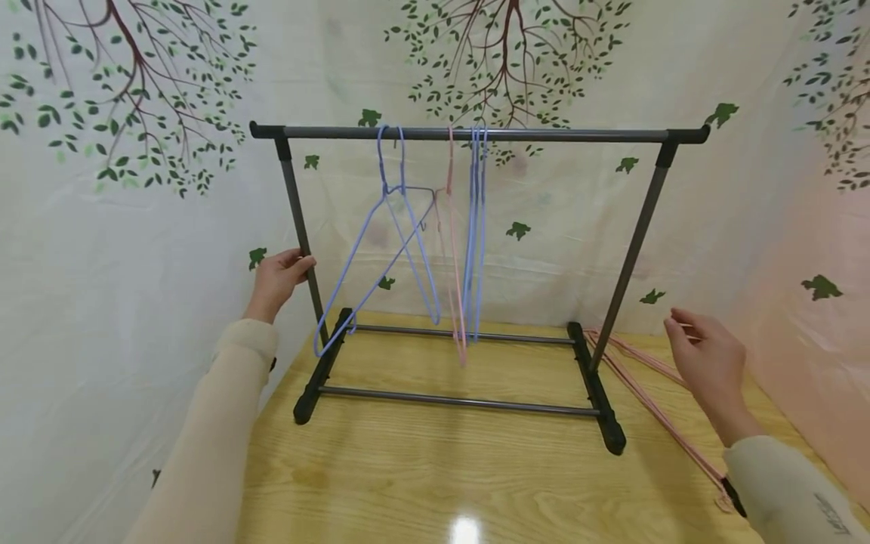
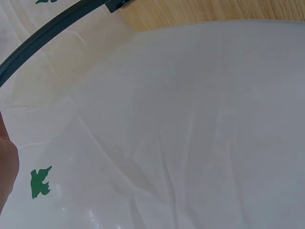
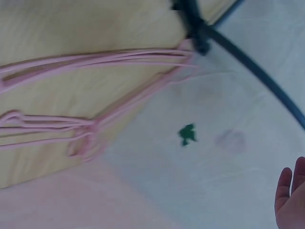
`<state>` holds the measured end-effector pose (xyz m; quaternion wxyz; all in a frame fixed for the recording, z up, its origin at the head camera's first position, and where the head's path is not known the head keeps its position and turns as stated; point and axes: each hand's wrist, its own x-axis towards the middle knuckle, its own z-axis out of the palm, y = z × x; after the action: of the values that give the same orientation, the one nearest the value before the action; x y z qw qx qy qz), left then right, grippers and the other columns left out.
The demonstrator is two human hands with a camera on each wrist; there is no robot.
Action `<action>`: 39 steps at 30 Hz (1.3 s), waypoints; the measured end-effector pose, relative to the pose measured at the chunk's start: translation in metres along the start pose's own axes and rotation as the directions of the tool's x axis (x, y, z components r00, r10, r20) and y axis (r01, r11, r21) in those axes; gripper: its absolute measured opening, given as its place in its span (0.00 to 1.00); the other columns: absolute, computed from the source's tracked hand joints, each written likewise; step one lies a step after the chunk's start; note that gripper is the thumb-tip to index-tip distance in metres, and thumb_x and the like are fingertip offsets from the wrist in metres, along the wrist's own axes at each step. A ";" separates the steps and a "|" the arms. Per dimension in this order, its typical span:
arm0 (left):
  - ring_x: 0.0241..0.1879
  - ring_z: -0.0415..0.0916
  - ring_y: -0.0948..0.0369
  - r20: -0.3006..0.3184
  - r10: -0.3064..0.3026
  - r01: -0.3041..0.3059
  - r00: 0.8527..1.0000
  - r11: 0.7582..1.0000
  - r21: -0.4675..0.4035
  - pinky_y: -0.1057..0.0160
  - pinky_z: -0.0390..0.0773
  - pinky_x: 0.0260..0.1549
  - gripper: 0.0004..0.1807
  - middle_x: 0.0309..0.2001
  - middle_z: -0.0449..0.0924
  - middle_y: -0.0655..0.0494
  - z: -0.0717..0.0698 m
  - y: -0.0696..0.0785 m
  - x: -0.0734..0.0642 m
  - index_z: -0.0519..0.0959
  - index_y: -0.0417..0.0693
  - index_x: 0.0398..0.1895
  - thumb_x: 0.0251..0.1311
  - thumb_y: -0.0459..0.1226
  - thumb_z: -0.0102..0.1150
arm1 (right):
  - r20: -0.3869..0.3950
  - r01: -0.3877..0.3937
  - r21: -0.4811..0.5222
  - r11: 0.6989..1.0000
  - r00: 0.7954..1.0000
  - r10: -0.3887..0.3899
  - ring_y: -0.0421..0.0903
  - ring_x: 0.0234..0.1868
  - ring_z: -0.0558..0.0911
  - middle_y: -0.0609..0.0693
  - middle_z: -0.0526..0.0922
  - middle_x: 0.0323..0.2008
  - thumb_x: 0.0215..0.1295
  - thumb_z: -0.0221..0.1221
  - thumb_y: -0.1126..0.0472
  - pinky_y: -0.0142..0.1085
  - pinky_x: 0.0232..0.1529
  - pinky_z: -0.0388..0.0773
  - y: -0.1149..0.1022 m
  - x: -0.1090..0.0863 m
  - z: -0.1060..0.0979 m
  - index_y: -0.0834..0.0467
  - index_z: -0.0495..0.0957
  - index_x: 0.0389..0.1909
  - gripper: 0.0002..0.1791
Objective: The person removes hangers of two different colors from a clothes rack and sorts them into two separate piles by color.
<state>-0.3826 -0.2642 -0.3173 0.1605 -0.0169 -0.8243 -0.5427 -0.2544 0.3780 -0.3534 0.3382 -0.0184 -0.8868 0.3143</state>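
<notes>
A black garment rack (image 1: 476,134) stands on a wooden table. My left hand (image 1: 275,281) grips its left post (image 1: 300,219) about halfway up, thumb across the front; only an edge of that hand (image 2: 7,164) enters the left wrist view. Blue hangers (image 1: 353,253) hang left of the rail's middle, splayed at an angle. Beside them come a pink hanger (image 1: 458,295) and several blue hangers (image 1: 472,242) seen edge-on. In the air off the right post (image 1: 635,249), my right hand (image 1: 710,363) holds nothing, its fingers loosely bent.
Pink hangers (image 3: 119,57) lie in a bundle on the table (image 1: 435,468), right of the rack's foot (image 1: 598,400). Behind the rack hangs a pale sheet (image 1: 557,264) printed with branches and green leaves. A sheet also borders the table on both sides.
</notes>
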 end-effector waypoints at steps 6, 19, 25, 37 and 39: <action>0.38 0.78 0.72 -0.016 0.000 0.000 1.000 1.000 -0.021 0.70 0.81 0.46 0.26 0.47 0.81 0.53 -0.002 -0.003 0.000 0.75 0.35 0.63 0.70 0.45 0.59 | -0.021 0.039 0.078 0.996 0.999 -0.037 0.17 0.37 0.67 0.58 0.83 0.49 0.74 0.55 0.52 0.14 0.38 0.65 -0.054 0.014 0.009 0.62 0.81 0.56 0.21; 0.39 0.78 0.71 -0.011 -0.010 0.010 1.000 1.000 0.018 0.67 0.81 0.48 0.27 0.51 0.80 0.47 -0.006 -0.004 0.001 0.75 0.37 0.64 0.70 0.48 0.57 | -0.054 0.160 0.282 0.946 0.987 -0.150 0.41 0.42 0.81 0.54 0.85 0.46 0.72 0.59 0.55 0.19 0.41 0.72 -0.169 0.031 0.032 0.59 0.83 0.55 0.17; 0.39 0.78 0.72 -0.006 -0.003 0.003 1.000 1.000 0.021 0.66 0.80 0.49 0.27 0.52 0.79 0.45 -0.005 -0.002 0.001 0.75 0.36 0.64 0.71 0.46 0.57 | -0.038 0.251 0.348 0.903 0.967 -0.254 0.49 0.42 0.84 0.55 0.85 0.46 0.71 0.61 0.58 0.28 0.43 0.78 -0.217 0.032 0.045 0.62 0.83 0.54 0.16; 0.49 0.81 0.60 0.003 -0.017 0.017 1.000 0.999 0.031 0.60 0.78 0.55 0.30 0.59 0.76 0.39 -0.002 -0.003 0.001 0.73 0.38 0.67 0.71 0.49 0.56 | 0.051 0.230 0.294 0.928 0.965 -0.256 0.47 0.42 0.85 0.53 0.85 0.46 0.67 0.64 0.56 0.43 0.40 0.80 -0.292 0.028 0.068 0.59 0.83 0.54 0.17; 0.52 0.80 0.56 0.005 -0.019 0.019 1.000 0.999 0.027 0.59 0.78 0.56 0.30 0.59 0.76 0.39 -0.002 -0.002 0.001 0.72 0.38 0.67 0.71 0.49 0.56 | 0.067 0.211 0.263 0.941 0.969 -0.236 0.47 0.42 0.84 0.53 0.85 0.46 0.68 0.64 0.53 0.43 0.40 0.79 -0.298 0.027 0.073 0.59 0.83 0.54 0.19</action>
<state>-0.3833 -0.2675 -0.3184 0.1535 -0.0083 -0.8322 -0.5328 -0.2667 0.1057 -0.2092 0.3277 0.1413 -0.8509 0.3855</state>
